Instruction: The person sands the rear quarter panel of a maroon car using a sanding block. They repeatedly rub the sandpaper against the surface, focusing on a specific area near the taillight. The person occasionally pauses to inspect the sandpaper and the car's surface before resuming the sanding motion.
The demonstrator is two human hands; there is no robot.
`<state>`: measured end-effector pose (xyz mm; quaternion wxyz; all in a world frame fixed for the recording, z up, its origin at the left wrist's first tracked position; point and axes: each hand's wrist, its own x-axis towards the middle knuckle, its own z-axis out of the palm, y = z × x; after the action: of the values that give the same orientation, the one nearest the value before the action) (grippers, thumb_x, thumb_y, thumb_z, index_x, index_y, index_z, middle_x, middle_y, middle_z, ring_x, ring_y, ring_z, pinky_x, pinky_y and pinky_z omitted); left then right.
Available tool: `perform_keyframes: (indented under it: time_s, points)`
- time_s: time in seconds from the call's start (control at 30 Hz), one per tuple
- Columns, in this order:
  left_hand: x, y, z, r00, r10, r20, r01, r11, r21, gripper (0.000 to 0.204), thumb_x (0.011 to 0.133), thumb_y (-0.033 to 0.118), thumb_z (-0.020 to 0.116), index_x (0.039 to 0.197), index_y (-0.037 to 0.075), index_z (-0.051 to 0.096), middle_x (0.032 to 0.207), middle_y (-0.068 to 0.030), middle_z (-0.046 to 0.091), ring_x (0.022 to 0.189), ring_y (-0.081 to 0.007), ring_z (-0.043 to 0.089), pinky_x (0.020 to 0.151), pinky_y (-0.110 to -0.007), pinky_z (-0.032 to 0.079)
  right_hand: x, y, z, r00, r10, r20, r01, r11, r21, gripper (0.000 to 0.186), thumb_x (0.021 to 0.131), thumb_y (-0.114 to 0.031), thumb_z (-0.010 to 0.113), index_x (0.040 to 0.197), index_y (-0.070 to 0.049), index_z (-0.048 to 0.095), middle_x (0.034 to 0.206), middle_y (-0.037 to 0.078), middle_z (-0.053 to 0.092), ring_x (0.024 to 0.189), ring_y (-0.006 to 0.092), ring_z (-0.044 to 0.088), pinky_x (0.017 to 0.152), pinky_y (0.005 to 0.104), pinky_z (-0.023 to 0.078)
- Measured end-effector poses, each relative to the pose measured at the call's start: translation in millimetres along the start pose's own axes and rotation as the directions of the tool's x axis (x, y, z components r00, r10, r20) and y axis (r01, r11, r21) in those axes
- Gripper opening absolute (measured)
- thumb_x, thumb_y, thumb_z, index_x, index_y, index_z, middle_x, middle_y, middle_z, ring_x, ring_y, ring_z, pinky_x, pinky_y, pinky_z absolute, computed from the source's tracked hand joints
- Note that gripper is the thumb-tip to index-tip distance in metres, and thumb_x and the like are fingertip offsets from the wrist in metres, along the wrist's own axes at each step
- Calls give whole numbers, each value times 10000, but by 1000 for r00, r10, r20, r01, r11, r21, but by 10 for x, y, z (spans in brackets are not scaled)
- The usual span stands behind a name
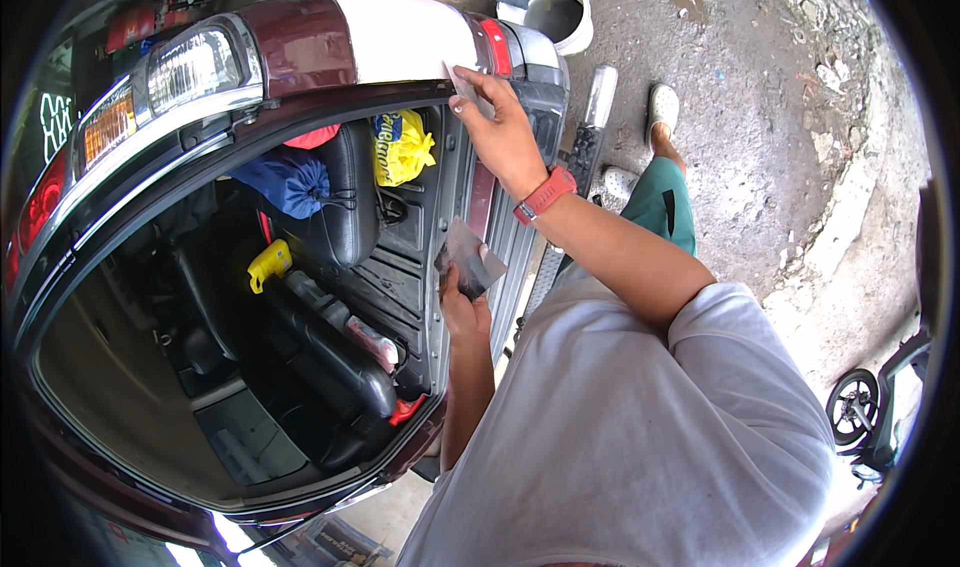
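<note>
My right hand [503, 132], with a red watch on its wrist, pinches a thin, flat spreader [461, 83]. The spreader's edge is at the white patch [400, 35] on the maroon rear corner panel of a vehicle, close to a red reflector. Lower down, over the sill of the open tailgate, my left hand [464, 309] grips a flat grey plate [470, 257] between thumb and fingers. Dark smears or reflections mark the plate; I cannot tell which.
Inside the cargo area [410, 232] lie black folded seats [340, 352], a blue drawstring bag [290, 185], a yellow plastic bag [402, 149] and a yellow bottle [269, 265]. A white bucket [578, 39] stands beyond the bumper. A parked motorcycle's wheel [853, 407] shows at right.
</note>
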<state>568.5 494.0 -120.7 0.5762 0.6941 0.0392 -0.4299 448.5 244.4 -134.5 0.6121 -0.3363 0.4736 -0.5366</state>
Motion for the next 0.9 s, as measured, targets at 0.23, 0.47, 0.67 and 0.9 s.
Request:
perform_keyframes:
  time_s: [0.23, 0.47, 0.67, 0.9]
  points:
    - [106, -54, -118, 1000, 8, -30, -6, 998, 59, 389, 1063, 215, 527, 1386, -1, 533, 1339, -149, 631, 1194, -270, 646, 951, -404, 555, -266, -271, 143, 986, -130, 107, 130, 992, 10, 400, 918, -131, 698, 1302, -33, 645, 1281, 155, 596, 1218, 297, 589, 1083, 362, 431]
    - [16, 137, 68, 996, 82, 34, -83, 996, 23, 464, 1052, 246, 531, 1446, 5, 483, 1387, -162, 599, 1220, -299, 633, 974, -431, 540, -535, -224, -700, 824, 318, 468, -501, 794, 343, 408, 963, -96, 632, 1369, -85, 591, 1346, 96, 580, 1288, 217, 528, 1105, 358, 392]
    - [-209, 433, 625, 929, 313, 197, -369, 816, 444, 557, 1042, 323, 583, 1472, -3, 443, 1377, -182, 575, 1195, -296, 618, 988, -405, 510, -555, -687, -978, 716, 31, 698, 357, 842, -404, 484, 921, -73, 600, 1377, -236, 603, 1354, 59, 579, 1353, 284, 500, 1094, 512, 399]
    - [-347, 648, 1072, 866, 491, 93, -492, 805, 332, 618, 1048, 346, 581, 1501, -36, 404, 1417, -230, 548, 1240, -327, 580, 1055, -433, 467, -777, -830, -950, 399, -76, 914, 880, 314, -357, 417, 897, -192, 579, 1261, -378, 661, 1387, -19, 557, 1416, 314, 431, 1113, 705, 286]
